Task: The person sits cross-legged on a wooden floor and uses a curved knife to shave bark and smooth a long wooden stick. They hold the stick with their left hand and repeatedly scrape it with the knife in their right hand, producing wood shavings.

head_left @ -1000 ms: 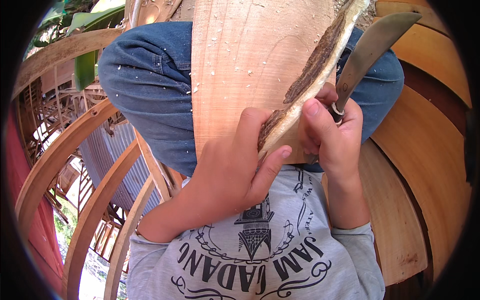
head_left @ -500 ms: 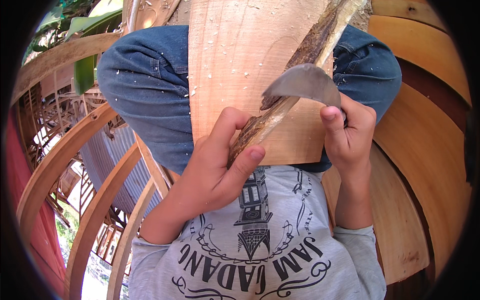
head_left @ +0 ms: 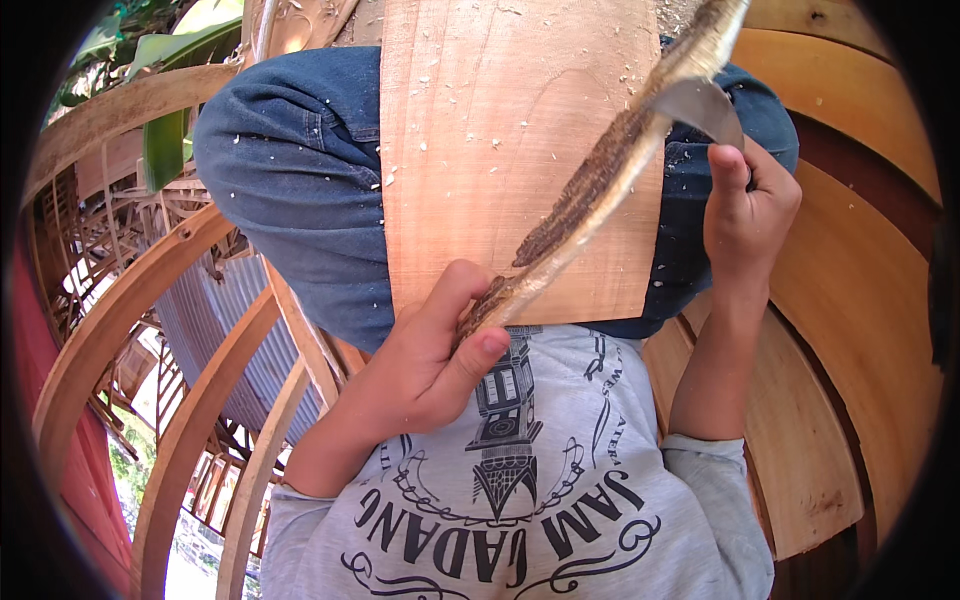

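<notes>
My left hand is closed around the lower end of a long, rough stick, dark and bark-like on one side and pale along the other. The stick slants up to the right, over a flat wooden board that lies across my lap. In my right hand is a curved knife; its handle is mostly hidden by my fingers. The grey blade crosses the upper part of the stick and appears to touch its pale edge.
Small wood shavings are scattered on the board and my jeans. Curved wooden planks line the right side. Curved wooden ribs rise on the left, with corrugated metal sheeting beyond them. Green leaves hang at the upper left.
My right hand and the knife have moved up and right, farther along the stick. The stick has shifted slightly to the right, while my left hand keeps its hold.
</notes>
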`<state>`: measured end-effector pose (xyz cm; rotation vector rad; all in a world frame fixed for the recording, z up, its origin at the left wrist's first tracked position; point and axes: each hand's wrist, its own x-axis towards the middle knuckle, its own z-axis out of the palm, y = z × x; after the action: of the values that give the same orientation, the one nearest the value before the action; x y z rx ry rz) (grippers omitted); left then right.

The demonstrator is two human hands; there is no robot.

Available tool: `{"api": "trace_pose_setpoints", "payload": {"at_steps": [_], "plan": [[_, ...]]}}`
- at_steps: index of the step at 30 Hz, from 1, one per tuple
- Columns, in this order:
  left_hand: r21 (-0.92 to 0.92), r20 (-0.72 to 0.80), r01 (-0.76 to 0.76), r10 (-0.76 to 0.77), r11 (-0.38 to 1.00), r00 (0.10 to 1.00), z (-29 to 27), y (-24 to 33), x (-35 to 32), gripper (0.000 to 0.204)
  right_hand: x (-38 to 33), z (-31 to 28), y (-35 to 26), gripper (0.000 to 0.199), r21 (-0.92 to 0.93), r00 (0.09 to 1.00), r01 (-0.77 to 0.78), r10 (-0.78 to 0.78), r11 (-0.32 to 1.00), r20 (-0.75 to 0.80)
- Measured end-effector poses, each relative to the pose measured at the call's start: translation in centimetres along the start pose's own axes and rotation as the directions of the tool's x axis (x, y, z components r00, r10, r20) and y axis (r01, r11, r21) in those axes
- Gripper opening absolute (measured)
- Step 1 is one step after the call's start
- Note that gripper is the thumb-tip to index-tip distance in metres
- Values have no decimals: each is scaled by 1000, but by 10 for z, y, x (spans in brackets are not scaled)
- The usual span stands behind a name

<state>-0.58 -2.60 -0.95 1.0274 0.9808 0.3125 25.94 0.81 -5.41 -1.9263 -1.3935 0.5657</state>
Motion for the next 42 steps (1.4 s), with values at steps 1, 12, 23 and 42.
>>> {"api": "trace_pose_setpoints", "payload": {"at_steps": [1,12,23,42], "plan": [[-8,2,15,-15,1000,1000,2,-1,-1,30,0,-2,3,63,-55,999,40,-40,998,10],[194,-146,-72,101,978,984,5,-2,-3,29,-29,3,-19,64,-66,943,227,-202,972,265],[304,-159,-41,93,952,983,7,9,-7,33,-11,7,-10,71,-221,951,303,-279,927,133],[-246,-108,27,-55,969,993,-6,-14,-10,44,-20,18,-14,59,280,948,-158,66,947,312]]}}
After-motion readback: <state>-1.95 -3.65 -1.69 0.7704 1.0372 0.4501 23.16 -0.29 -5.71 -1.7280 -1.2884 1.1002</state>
